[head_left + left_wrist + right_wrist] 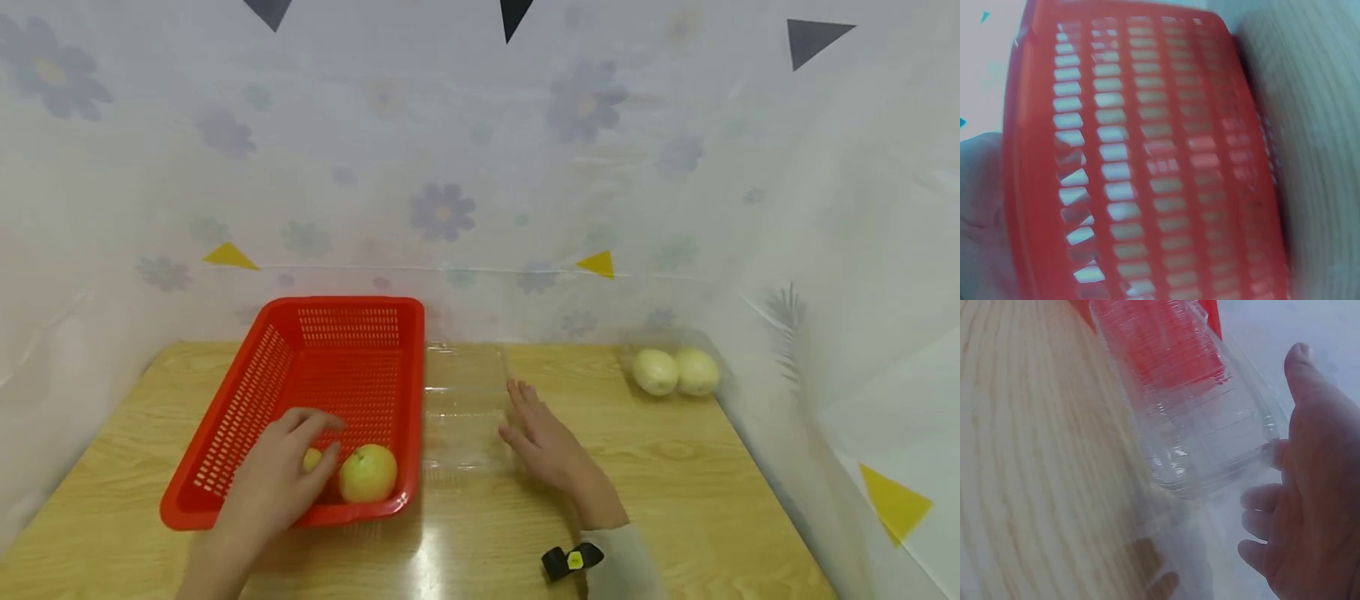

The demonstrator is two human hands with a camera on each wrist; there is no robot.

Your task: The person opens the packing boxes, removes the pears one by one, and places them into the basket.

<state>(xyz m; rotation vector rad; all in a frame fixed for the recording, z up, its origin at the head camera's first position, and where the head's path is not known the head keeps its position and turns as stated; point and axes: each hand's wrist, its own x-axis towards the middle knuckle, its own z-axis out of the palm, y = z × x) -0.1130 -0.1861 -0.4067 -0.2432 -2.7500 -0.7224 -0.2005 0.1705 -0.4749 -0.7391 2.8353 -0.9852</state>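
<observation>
In the head view my left hand (281,462) reaches into the red basket (416,400), its fingers bent and parted from the thumb. Under it, a yellow fruit (311,459) shows only in part; whether the hand touches it is hidden. Beside the thumb lies a round yellow-green fruit (367,473) with a stem dimple, like an apple or pear. A clear plastic box (465,429) stands against the basket's right side. With fingers extended, my right hand (551,446) is at the box's right edge; in the right wrist view a finger meets the clear rim (1269,428).
At the back right, another clear container (678,337) holds two pale yellow fruits (656,372). Behind the wooden table (675,500) hangs a flowered white sheet (480,150), which also closes off the sides.
</observation>
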